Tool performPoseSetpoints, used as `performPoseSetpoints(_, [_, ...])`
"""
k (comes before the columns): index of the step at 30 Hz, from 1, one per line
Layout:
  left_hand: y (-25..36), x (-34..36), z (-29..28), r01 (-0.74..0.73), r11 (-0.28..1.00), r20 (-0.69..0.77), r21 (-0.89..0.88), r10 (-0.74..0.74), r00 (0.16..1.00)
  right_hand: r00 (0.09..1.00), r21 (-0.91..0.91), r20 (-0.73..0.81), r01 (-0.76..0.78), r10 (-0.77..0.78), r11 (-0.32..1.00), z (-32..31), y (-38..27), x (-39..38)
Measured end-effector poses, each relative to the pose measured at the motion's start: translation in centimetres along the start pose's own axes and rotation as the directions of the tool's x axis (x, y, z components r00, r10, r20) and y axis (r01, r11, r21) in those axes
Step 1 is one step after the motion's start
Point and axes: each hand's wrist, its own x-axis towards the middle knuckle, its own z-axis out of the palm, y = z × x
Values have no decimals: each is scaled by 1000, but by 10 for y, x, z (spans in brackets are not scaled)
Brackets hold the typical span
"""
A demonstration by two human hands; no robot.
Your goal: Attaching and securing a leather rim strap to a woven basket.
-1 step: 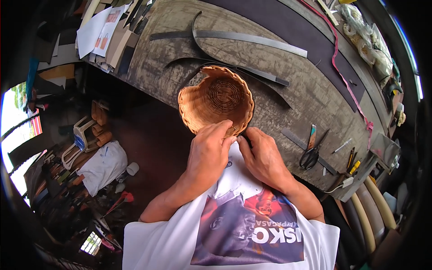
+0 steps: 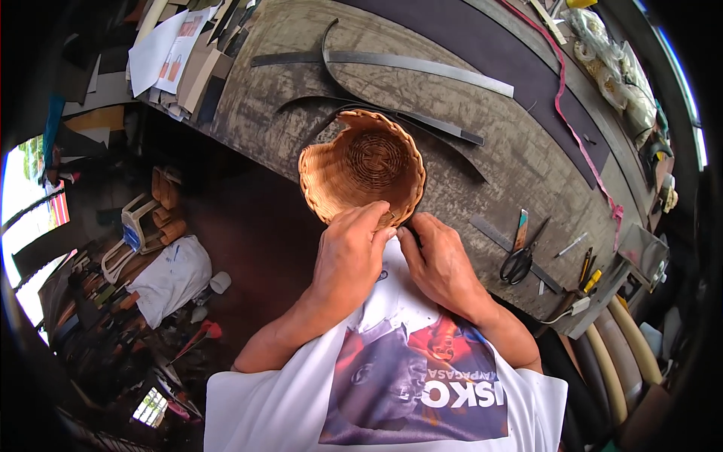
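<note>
A round tan wicker basket (image 2: 322,181) is tipped with its mouth toward me at the table's near edge, its woven bottom showing inside. Its braided rim dips at the upper left. My left hand (image 2: 350,252) is closed on the near rim, fingers reaching over the edge into the basket. Close beside it, my right hand (image 2: 444,260) is closed in a pinch at the same rim, its thumb almost meeting the left thumb. A small dark spot shows between the right fingertips; what they hold is hidden.
Behind the basket lie a long metal ruler (image 2: 422,66) and dark curved strips (image 2: 361,94) on the worn table (image 2: 263,98). Black scissors (image 2: 517,264), a cutter (image 2: 521,228) and pens (image 2: 586,265) are at right. Papers (image 2: 169,56) are piled at far left; a pink ribbon (image 2: 561,98) runs along the right.
</note>
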Motion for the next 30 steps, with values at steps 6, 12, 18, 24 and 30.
performPoseSetpoints(6, [-1,0,2,35,996,-3,-85,-36,999,991,-65,-84,103,-108,993,11,7,-4])
performPoseSetpoints(12, [-3,0,4,-16,1000,-27,-19,15,1000,994,-90,-55,87,-92,992,9,5,-3])
performPoseSetpoints(18, [0,2,5,-32,999,14,1,32,999,998,-102,-43,37,-41,994,3,5,-3])
performPoseSetpoints(24, [-11,-1,12,-207,975,-29,74,210,977,986,-56,-114,113,-118,992,6,21,2])
performPoseSetpoints(30, [-22,-3,11,-314,928,-60,198,332,941,953,78,-215,236,-215,969,17,47,15])
